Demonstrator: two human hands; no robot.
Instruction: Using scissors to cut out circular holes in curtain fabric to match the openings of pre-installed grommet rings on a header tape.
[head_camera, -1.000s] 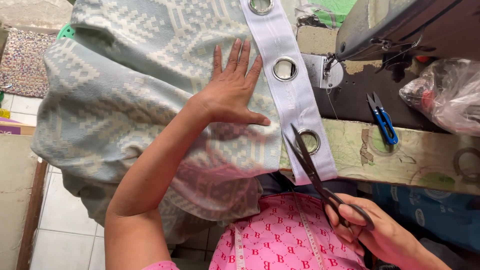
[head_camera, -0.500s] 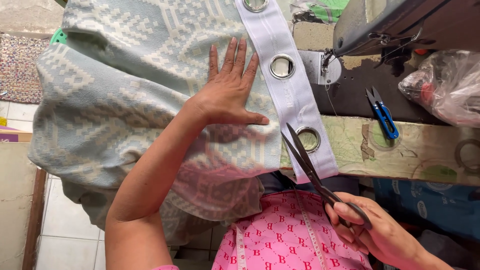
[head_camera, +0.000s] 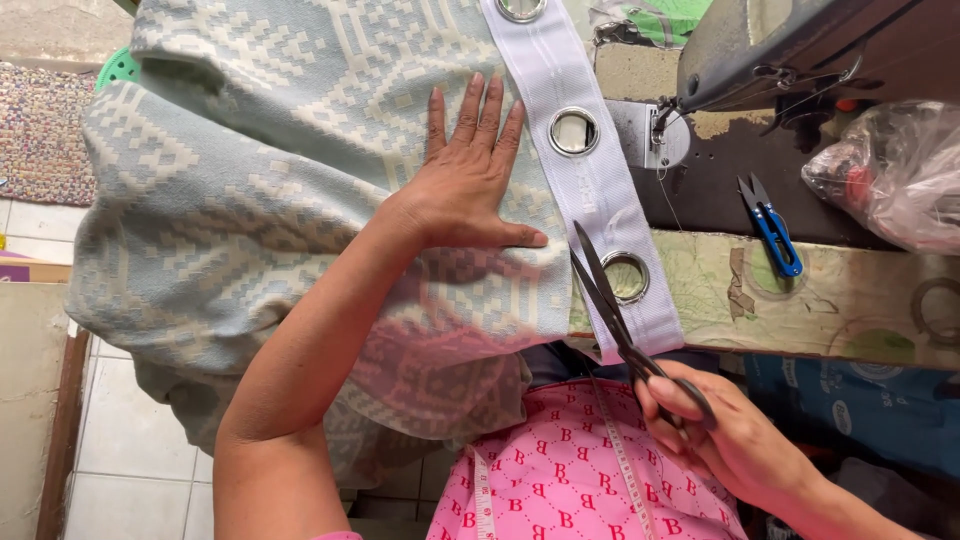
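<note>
I press left hand (head_camera: 468, 185) flat — pinning cloth (head_camera: 270, 200) taut | right hand (head_camera: 725, 435) gripping scissors (head_camera: 610, 300) — blades parted at tape (head_camera: 590, 180) edge

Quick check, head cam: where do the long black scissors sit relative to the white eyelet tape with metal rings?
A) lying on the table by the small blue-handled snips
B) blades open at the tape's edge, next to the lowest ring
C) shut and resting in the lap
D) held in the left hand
B: the right hand holds the long black scissors, blades parted at the white eyelet tape beside its lowest metal ring; the left hand lies flat on the pale blue patterned fabric.
</note>
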